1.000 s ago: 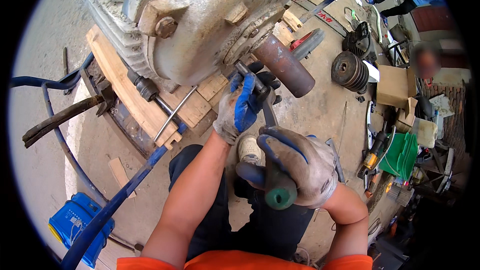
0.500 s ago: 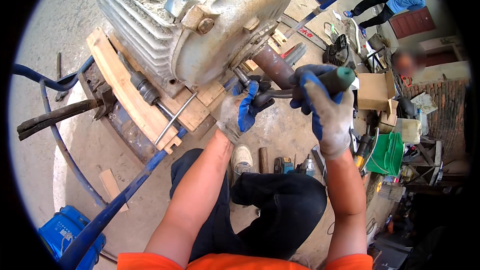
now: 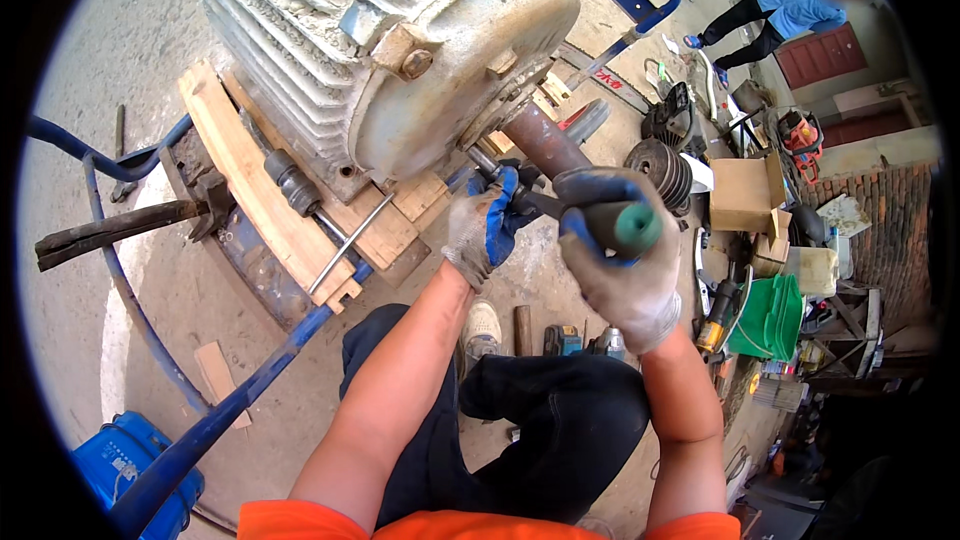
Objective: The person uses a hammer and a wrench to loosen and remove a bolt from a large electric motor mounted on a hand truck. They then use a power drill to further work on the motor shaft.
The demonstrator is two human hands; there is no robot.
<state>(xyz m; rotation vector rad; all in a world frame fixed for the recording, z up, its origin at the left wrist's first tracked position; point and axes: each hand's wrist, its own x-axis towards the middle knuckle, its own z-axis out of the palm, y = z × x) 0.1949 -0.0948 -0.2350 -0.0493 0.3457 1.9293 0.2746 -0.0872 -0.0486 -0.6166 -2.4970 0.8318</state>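
A large grey finned motor (image 3: 460, 70) rests on wooden boards (image 3: 225, 155) laid over a blue metal frame, with a rusty pipe (image 3: 540, 135) sticking out from its end cover. In a grey-and-blue glove, my left hand (image 3: 485, 225) is closed around the socket end (image 3: 488, 162) of a wrench, against the lower edge of that cover. My right hand (image 3: 625, 275), gloved too, grips the wrench's dark handle, whose green end (image 3: 636, 230) points toward me. A steel rod (image 3: 350, 245) lies on the boards left of my left hand.
Tools and parts crowd the right: a ribbed pulley (image 3: 658, 173), cardboard box (image 3: 740, 190), green bin (image 3: 770, 325), power tools (image 3: 565, 338) and chainsaw (image 3: 800, 145). Blue tube railings (image 3: 150, 380) and a blue container (image 3: 135, 470) are at left. A person in blue (image 3: 790, 5) stands at upper right.
My right hand and the wrench handle swung upward from low centre to the right, then dropped slightly and left. My left hand stays at the socket. The view shifted; the person now shows more fully.
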